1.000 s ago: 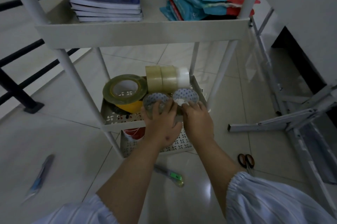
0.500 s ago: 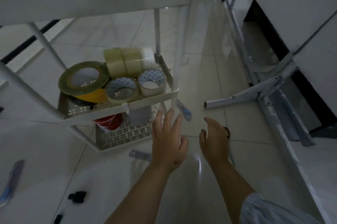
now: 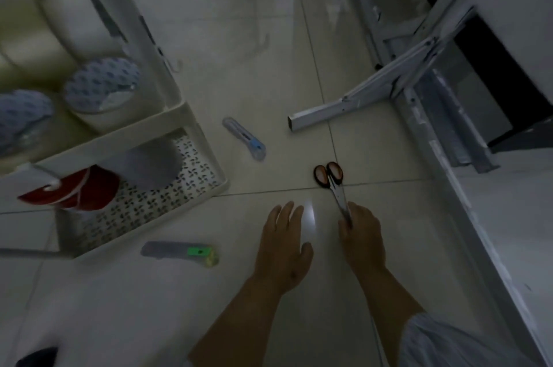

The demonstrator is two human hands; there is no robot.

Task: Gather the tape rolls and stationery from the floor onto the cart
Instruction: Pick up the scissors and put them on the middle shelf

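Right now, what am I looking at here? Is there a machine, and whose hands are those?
There is no machine. A person wears a camera on the head, looking down at their own hands and the tiled floor. The right hand pinches the blade end of the scissors, which lie on the floor. The left hand is spread flat, holding nothing. Two utility knives wait on the floor, a blue cutter and a green cutter. On the left stands the white cart, already carrying patterned tape rolls.
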